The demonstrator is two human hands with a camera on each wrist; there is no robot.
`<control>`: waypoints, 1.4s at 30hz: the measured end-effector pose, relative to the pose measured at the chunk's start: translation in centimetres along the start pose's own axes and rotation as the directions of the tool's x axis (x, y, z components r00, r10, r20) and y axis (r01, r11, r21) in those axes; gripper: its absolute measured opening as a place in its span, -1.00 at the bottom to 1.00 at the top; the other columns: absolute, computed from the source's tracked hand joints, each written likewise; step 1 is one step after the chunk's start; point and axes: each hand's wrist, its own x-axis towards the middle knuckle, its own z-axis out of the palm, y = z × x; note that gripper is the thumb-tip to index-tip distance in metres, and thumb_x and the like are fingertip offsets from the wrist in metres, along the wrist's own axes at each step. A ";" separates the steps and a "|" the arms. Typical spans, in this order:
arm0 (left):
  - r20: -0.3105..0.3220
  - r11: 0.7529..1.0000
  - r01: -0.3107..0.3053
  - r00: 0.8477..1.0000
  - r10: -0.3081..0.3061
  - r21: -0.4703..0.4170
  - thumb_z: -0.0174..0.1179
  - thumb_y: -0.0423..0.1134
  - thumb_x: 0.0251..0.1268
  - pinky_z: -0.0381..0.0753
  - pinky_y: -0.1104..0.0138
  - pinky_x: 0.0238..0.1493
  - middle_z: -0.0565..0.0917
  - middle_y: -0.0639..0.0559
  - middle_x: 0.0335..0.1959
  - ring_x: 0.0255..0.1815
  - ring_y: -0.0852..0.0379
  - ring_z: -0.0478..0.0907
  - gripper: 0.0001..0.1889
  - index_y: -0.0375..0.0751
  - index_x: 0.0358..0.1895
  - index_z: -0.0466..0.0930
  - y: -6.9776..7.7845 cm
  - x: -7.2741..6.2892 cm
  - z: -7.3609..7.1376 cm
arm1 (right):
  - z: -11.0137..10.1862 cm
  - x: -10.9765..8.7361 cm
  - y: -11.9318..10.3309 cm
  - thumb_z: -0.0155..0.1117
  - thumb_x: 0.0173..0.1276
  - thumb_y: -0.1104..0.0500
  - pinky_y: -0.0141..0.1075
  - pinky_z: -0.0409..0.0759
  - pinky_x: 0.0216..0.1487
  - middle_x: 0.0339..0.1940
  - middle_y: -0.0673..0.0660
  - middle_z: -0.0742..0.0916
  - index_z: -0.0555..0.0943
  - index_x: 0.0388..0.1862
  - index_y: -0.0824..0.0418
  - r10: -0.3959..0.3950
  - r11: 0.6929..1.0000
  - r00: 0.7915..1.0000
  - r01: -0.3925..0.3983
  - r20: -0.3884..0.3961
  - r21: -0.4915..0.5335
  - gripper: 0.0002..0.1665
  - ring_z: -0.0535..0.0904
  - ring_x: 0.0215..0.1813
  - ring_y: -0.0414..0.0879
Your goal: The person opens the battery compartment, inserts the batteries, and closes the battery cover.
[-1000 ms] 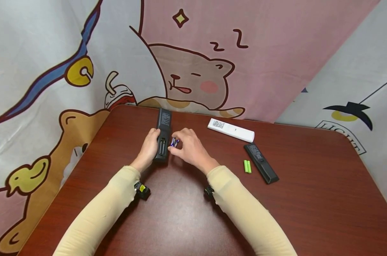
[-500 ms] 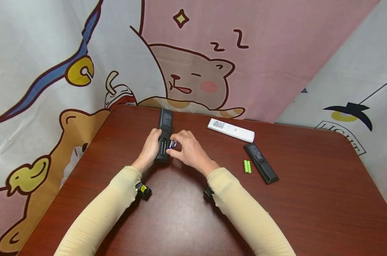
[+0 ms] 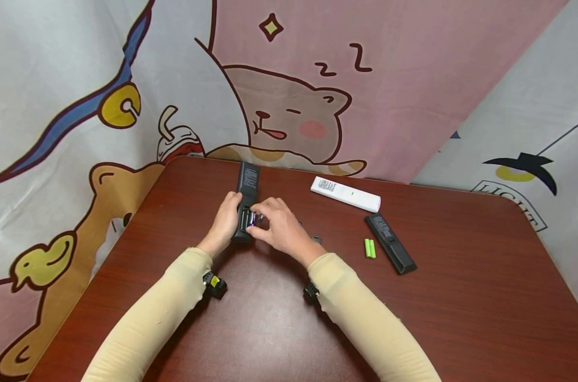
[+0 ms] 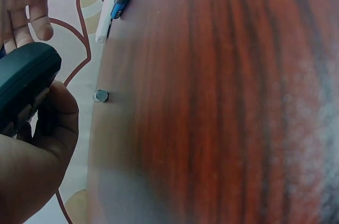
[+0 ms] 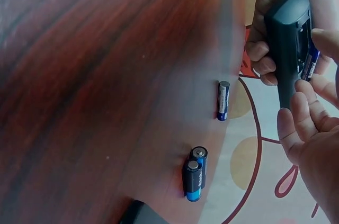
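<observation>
My left hand [image 3: 223, 220] grips a black remote control [image 3: 248, 183] by its side, back up, its battery compartment uncovered. In the right wrist view the remote [image 5: 286, 33] appears raised off the table. My right hand [image 3: 284, 228] pinches a blue battery [image 5: 312, 61] between thumb and fingertips, at the compartment's right side. Whether the battery is seated cannot be told. The left wrist view shows the remote's rounded end [image 4: 32, 70] above the curled left fingers. In the right wrist view a loose blue-and-silver battery [image 5: 223, 100] lies on the table beneath.
Beyond the hands lies a white remote [image 3: 346, 194]. Right of it are a second black remote [image 3: 390, 244] and two green batteries [image 3: 370, 248]. Two blue-and-black batteries [image 5: 194, 176] lie together on the brown table [image 3: 460, 276]. A printed curtain [image 3: 394, 79] hangs behind the table.
My right hand has shifted slightly left, bringing its battery from beside the remote to the compartment. The left hand and remote have moved slightly right.
</observation>
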 end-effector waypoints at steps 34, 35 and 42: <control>0.009 0.998 0.002 1.000 -0.002 -0.059 -0.31 -0.11 0.71 0.49 0.43 -0.35 0.46 -0.07 -0.31 -0.40 0.18 0.47 -0.68 -0.26 -0.09 0.35 -0.4 0.1 -0.1 | 1.1 -0.3 0.2 0.54 0.31 0.13 -0.15 0.60 0.14 -0.09 0.14 0.65 0.71 -0.15 0.26 -0.119 0.993 0.993 0.118 -0.025 -0.029 -0.74 0.57 0.01 0.03; 0.007 0.998 0.002 1.000 -0.001 -0.060 -0.31 -0.11 0.71 0.49 0.43 -0.35 0.46 -0.06 -0.31 -0.40 0.19 0.47 -0.68 -0.26 -0.09 0.35 -0.4 0.1 -0.1 | 1.1 -0.3 0.2 0.54 0.31 0.13 -0.15 0.60 0.14 -0.10 0.14 0.65 0.70 -0.16 0.26 -0.120 0.992 0.992 0.120 -0.024 -0.028 -0.74 0.57 0.01 0.03; 0.020 0.997 0.003 1.000 -0.002 -0.075 -0.32 -0.11 0.71 0.51 0.41 -0.37 0.46 -0.06 -0.30 -0.41 0.20 0.47 -0.69 -0.24 -0.10 0.34 -0.3 0.0 -0.1 | 1.2 -0.4 0.1 0.51 0.34 0.13 -0.19 0.63 0.00 -0.15 0.13 0.64 0.68 -0.20 0.26 -0.123 0.992 0.992 0.123 -0.042 0.001 -0.76 0.59 -0.08 -0.03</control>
